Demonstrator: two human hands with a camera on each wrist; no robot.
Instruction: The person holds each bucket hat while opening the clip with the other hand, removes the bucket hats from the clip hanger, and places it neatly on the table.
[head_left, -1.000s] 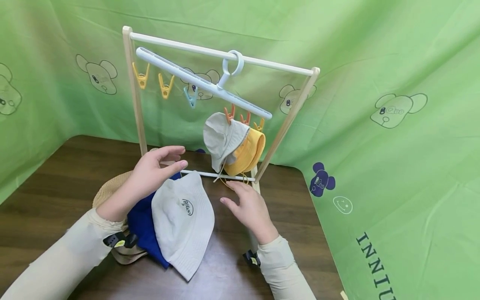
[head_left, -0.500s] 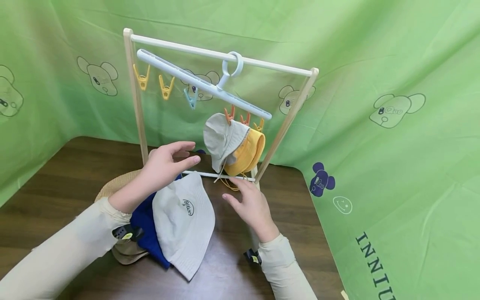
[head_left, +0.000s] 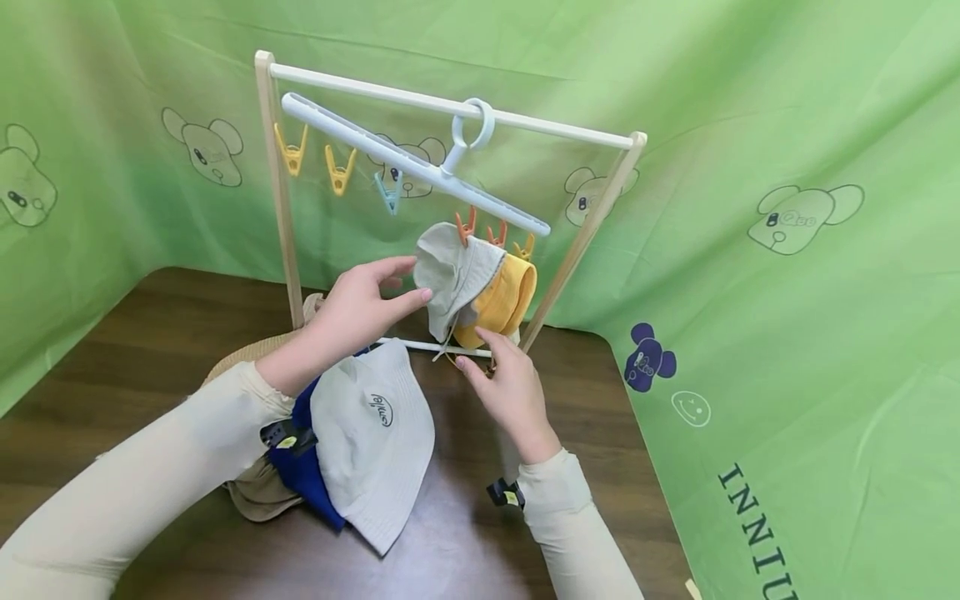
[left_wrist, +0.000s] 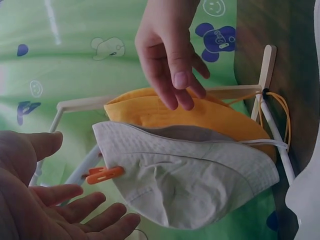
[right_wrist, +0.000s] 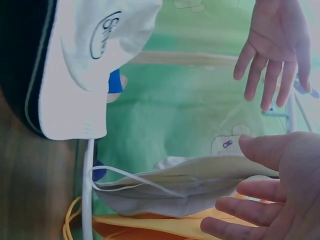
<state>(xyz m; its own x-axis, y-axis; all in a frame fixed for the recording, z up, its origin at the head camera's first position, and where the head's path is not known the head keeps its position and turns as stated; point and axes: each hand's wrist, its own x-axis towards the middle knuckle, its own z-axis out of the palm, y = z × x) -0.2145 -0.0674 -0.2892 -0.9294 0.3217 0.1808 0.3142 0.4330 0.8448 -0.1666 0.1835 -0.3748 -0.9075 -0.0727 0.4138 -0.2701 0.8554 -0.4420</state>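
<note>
A pale grey hat (head_left: pixel 441 271) and a yellow hat (head_left: pixel 510 296) hang side by side from a light blue hanger (head_left: pixel 405 162). An orange clip (left_wrist: pixel 105 174) grips the grey hat's brim. My left hand (head_left: pixel 371 296), fingers apart, is at the grey hat's left side; the left wrist view shows a gap between its fingers and the fabric. My right hand (head_left: pixel 513 396) holds nothing and hovers just below the yellow hat, thumb and fingers spread. Whether its fingertips touch the hat I cannot tell. A white bucket hat (head_left: pixel 375 442) with "smile" lettering lies below on the table.
Under the white hat lie a blue hat (head_left: pixel 303 483) and tan hats (head_left: pixel 258 492). The hanger hooks over the white top rail (head_left: pixel 360 86) of a wooden rack. Yellow clips (head_left: pixel 341 171) and a light blue clip (head_left: pixel 389 193) dangle from its left half. Green cloth (head_left: pixel 750 333) surrounds the table.
My left hand has moved up and right, from above the white bucket hat to beside the hanging grey hat. My right hand has risen a little toward the yellow hat.
</note>
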